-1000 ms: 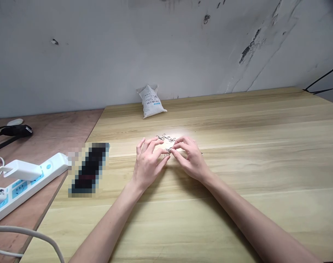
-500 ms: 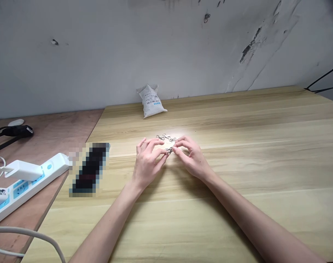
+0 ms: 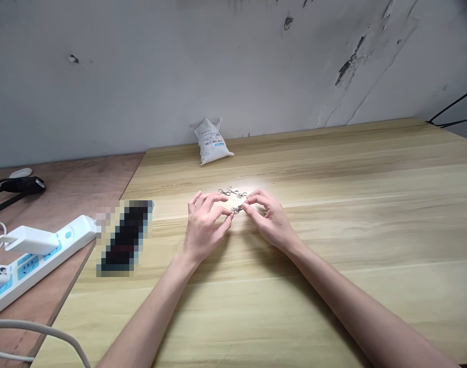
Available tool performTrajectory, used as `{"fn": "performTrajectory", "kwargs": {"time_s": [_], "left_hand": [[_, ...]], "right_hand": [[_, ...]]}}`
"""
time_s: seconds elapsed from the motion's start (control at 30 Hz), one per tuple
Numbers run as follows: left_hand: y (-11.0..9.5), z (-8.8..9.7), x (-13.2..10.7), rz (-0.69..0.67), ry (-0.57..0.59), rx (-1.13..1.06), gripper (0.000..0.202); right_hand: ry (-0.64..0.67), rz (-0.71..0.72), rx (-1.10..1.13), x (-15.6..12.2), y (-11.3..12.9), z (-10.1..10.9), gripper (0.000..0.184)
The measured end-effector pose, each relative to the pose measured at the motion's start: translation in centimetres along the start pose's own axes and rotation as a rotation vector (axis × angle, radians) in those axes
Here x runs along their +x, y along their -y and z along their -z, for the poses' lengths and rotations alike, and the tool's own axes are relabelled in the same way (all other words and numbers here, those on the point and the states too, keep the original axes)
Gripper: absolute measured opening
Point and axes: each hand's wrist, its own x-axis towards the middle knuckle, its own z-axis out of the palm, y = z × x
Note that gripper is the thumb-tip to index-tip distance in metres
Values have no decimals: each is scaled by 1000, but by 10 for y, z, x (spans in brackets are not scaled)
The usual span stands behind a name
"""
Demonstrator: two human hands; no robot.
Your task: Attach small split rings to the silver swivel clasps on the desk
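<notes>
A cluster of small silver metal rings (image 3: 237,209) sits between the fingertips of both hands, on the light wooden table (image 3: 333,214). My right hand (image 3: 268,221) pinches it from the right with thumb and forefinger. My left hand (image 3: 203,230) reaches it from the left, fingers spread, with its forefinger and thumb on the rings. A short chain of linked metal rings (image 3: 232,192) lies just beyond my fingers, apart from both hands.
A small white sack (image 3: 212,143) leans against the wall at the table's back edge. Left of the table lie a lower plywood surface (image 3: 75,179), a white power strip (image 3: 45,253) with a plugged-in charger (image 3: 30,240), and white cables. A pixelated object (image 3: 125,237) lies on the table's left side.
My left hand has shifted slightly left, and its fingers sit a little more apart. My right hand stays nearly in place at the rings. The view has tilted slightly.
</notes>
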Motion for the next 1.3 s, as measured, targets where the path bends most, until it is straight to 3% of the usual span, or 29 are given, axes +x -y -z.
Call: {"fn": "performTrajectory", "kwargs": {"time_s": [0.33, 0.5, 0.73, 0.9, 1.03, 1.3], "left_hand": [[2, 2, 2, -16, -111, -39, 6], [4, 2, 1, -58, -92, 5, 6], [-4, -1, -1, -100, 95, 204, 15], [-12, -2, -3, -4, 146, 240, 14], [-12, -3, -4, 92, 122, 139, 9], [-11, -3, -1, 116, 140, -2, 8]], "right_hand": [[-7, 8, -13, 1, 3, 2, 15], [-5, 9, -19, 1, 1, 2, 15], [14, 256, -344, -4, -1, -6, 13], [24, 442, -552, -4, 8, -16, 21], [-39, 321, -416, -4, 9, -15, 16], [-91, 149, -211, -7, 7, -10, 12]]}}
